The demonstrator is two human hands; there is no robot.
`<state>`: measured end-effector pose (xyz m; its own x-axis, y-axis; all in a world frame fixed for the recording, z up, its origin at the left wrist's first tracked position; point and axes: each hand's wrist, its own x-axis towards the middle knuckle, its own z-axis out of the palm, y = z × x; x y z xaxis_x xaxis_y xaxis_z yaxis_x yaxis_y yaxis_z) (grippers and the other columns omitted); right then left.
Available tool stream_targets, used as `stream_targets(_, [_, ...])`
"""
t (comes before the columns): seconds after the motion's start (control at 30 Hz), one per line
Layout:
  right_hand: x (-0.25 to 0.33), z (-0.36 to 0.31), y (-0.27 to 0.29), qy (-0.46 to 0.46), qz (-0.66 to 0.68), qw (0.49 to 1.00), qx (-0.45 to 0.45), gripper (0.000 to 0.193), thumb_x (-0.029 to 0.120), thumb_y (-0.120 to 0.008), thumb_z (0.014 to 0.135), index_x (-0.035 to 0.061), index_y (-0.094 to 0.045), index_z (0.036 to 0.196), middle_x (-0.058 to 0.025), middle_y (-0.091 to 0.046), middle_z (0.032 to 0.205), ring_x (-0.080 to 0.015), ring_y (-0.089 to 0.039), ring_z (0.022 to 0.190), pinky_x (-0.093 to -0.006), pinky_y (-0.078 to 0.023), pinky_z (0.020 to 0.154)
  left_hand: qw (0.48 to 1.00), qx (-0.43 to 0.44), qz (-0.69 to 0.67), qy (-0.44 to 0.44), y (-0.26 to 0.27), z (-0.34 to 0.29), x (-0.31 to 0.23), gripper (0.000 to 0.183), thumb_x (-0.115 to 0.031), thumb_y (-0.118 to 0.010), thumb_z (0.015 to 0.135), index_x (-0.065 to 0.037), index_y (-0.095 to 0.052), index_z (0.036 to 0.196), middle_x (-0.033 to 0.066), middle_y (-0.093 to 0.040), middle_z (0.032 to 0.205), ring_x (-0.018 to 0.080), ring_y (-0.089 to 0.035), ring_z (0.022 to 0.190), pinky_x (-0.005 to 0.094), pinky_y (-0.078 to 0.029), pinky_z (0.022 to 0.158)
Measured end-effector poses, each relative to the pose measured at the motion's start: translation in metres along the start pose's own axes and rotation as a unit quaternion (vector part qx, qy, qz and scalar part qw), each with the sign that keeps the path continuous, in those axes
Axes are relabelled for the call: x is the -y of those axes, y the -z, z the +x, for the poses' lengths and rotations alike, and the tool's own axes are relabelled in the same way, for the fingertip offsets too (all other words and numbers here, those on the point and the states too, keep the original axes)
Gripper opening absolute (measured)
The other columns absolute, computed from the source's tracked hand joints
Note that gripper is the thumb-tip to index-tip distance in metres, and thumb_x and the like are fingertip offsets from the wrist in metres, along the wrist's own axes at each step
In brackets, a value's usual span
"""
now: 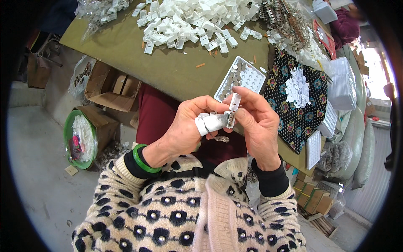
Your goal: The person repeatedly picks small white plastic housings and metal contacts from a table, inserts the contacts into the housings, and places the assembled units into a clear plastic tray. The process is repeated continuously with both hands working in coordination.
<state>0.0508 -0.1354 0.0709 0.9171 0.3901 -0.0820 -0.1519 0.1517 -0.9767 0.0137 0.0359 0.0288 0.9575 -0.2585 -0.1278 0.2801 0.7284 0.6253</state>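
Close together above my lap, my left hand [182, 122] and my right hand [261, 126] meet at a small white plastic case [235, 102]. It stands upright between my right thumb and fingers, its lower end showing small metal parts. My left thumb, wrapped in a white-grey cover [212, 123], presses against that lower end. My left fingers are closed; a bit of white plastic shows behind the thumb, mostly hidden. A small shiny metal piece [221, 139] sticks out below my left hand. Just beyond, a white tray [261, 80] holds round silver discs [238, 77].
A large heap of white plastic cases [189, 25] covers the table's [126, 46] far side. Metal strips [285, 19] lie at the far right. White pieces [298, 88] rest on a patterned black cloth [285, 122]. Stacked trays [342, 80] stand rightward; a green basin [69, 138] sits left.
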Motion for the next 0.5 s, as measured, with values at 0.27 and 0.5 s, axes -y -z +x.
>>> stream_targets(0.27, [-0.006,-0.001,-0.006,0.165,-0.114,0.978,-0.063,0.013,-0.002,-0.062,0.093,-0.0055,-0.064,0.106,-0.0123,-0.070,0.101,-0.0141,-0.067,0.087,-0.0253,-0.054,0.077,0.998,0.002,-0.054,0.017,0.001,0.000,0.001,0.018,-0.014,-0.066,0.093,-0.005,-0.063,0.108,0.0147,-0.069,0.095,0.0188,-0.068,0.079,0.0207,-0.044,0.050])
stream_targets(0.5, [-0.013,-0.002,-0.016,0.248,-0.221,0.936,-0.117,0.010,-0.005,-0.065,0.089,-0.0028,-0.065,0.099,-0.0141,-0.071,0.094,-0.0179,-0.068,0.081,-0.0272,-0.055,0.068,0.999,-0.043,-0.013,-0.017,-0.004,-0.003,0.005,0.014,-0.007,-0.067,0.091,-0.003,-0.067,0.104,0.0063,-0.068,0.096,0.0077,-0.062,0.070,0.0167,-0.044,0.051])
